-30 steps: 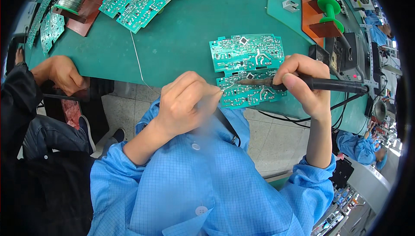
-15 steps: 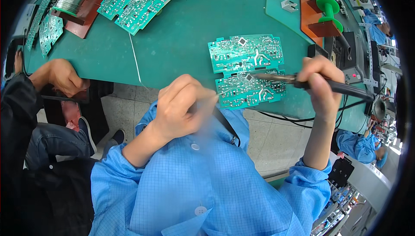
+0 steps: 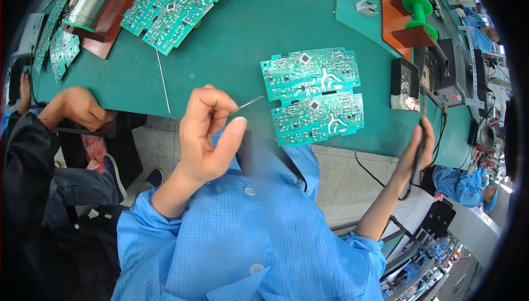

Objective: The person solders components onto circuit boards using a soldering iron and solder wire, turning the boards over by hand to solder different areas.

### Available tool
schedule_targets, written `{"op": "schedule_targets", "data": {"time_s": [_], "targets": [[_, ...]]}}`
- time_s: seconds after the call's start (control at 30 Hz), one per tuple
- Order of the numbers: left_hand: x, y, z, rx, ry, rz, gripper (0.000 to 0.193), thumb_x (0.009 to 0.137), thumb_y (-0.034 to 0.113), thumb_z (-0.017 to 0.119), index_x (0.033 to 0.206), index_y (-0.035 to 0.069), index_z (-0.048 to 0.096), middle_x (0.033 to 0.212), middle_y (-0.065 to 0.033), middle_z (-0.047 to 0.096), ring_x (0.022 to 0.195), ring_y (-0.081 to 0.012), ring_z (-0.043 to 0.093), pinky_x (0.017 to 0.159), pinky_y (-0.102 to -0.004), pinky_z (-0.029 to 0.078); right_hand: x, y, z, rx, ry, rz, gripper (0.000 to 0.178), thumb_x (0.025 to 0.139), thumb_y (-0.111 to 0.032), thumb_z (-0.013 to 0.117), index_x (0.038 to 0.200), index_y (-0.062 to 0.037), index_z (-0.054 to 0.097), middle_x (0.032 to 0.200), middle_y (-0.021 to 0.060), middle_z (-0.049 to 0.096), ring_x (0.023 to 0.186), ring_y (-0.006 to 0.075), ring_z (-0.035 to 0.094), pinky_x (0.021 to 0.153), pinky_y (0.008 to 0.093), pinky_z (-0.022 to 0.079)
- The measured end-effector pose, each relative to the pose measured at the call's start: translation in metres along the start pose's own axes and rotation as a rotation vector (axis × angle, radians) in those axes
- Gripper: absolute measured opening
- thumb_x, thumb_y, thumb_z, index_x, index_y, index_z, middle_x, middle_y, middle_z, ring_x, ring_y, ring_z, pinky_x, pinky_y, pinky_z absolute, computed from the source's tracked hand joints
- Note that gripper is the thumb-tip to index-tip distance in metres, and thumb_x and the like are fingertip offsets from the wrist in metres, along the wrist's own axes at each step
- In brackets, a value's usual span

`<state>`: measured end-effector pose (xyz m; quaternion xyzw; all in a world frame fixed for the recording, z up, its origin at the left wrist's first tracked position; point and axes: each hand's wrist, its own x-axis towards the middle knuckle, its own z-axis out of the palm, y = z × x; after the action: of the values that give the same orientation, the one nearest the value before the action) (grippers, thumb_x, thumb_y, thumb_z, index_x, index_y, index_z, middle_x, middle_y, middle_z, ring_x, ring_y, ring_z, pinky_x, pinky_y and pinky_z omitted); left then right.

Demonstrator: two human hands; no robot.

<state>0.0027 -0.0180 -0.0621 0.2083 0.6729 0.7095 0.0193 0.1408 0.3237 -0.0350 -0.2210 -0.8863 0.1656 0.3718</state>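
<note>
A green circuit board panel (image 3: 314,94), two joined boards with a dark square chip on each, lies near the table's front edge. To the left of it, my left hand (image 3: 206,136) pinches a thin solder wire (image 3: 250,103) between fingertips. The wire's free end points at the panel without touching it. On the right, my right hand (image 3: 416,152) is closed round a soldering iron (image 3: 422,127), its tip directed away from me beside a small black box (image 3: 405,78) with pale crumpled material at its near end.
A solder spool (image 3: 91,6) on a stand and more circuit boards (image 3: 176,12) occupy the far left. An empty green spool (image 3: 419,12) and a soldering station (image 3: 449,83) stand at right. Another person's hand (image 3: 85,108) rests at the left table edge.
My right hand has swung the soldering iron off the panel, rightward and toward me, beside the black box. My left hand has drawn back leftward with the solder wire. The panel has shifted slightly.
</note>
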Motion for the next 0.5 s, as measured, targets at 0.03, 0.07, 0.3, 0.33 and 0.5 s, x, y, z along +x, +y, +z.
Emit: {"op": "schedule_targets", "data": {"time_s": [0.03,0.07,0.3,0.33,0.5], "targets": [[-0.001,0.002,0.001,-0.092,0.044,-0.036,0.018,0.071,-0.001,0.063,0.085,0.002,0.053,0.065,0.0008,0.04,0.051,-0.0057,0.031,0.046,-0.0199,0.025,0.0,-0.009,-0.003,0.047,0.091,0.1,0.026,0.087,-0.012,0.054,0.11,-0.0003,0.058,0.091,0.0064,0.059,0.064,0.0048,0.045,0.055,0.0171,0.036],[-0.001,0.003,0.002,-0.081,0.044,-0.037,0.018,0.071,-0.001,0.063,0.085,0.002,0.053,0.065,0.0008,0.04,0.051,-0.0057,0.031,0.046,-0.0199,0.025,-0.001,-0.008,-0.01,0.195,0.068,0.106,0.026,0.087,-0.012,0.053,0.11,0.0008,0.058,0.085,0.0059,0.058,0.06,0.0047,0.043,0.052,0.0173,0.034],[-0.014,0.0,0.007,0.448,-0.107,0.255,0.014,0.068,-0.006,0.066,0.076,0.001,0.058,0.067,-0.0068,0.054,0.053,-0.0116,0.047,0.044,-0.022,0.035,0.009,-0.101,0.021,0.888,-0.489,0.021,0.018,0.081,-0.011,0.051,0.071,0.004,0.056,0.058,0.0029,0.043,0.05,0.0066,0.031,0.043,0.0224,0.024],[-0.014,-0.002,0.007,0.462,-0.106,0.291,0.014,0.067,-0.006,0.066,0.076,0.001,0.058,0.067,-0.0071,0.054,0.054,-0.0128,0.049,0.044,-0.0228,0.037,0.014,-0.115,0.025,0.9,-0.6,0.062,0.021,0.081,-0.015,0.054,0.071,0.0038,0.057,0.059,0.0039,0.047,0.052,0.0071,0.035,0.045,0.0233,0.026],[-0.016,-0.006,0.006,0.505,-0.113,0.347,0.015,0.066,-0.007,0.066,0.076,0.0,0.057,0.066,-0.0079,0.054,0.056,-0.016,0.053,0.047,-0.0249,0.041,0.027,-0.144,0.044,0.864,-0.871,0.101,0.015,0.08,-0.01,0.058,0.077,0.0027,0.065,0.07,0.0058,0.064,0.06,0.0088,0.053,0.055,0.0221,0.041]]}}
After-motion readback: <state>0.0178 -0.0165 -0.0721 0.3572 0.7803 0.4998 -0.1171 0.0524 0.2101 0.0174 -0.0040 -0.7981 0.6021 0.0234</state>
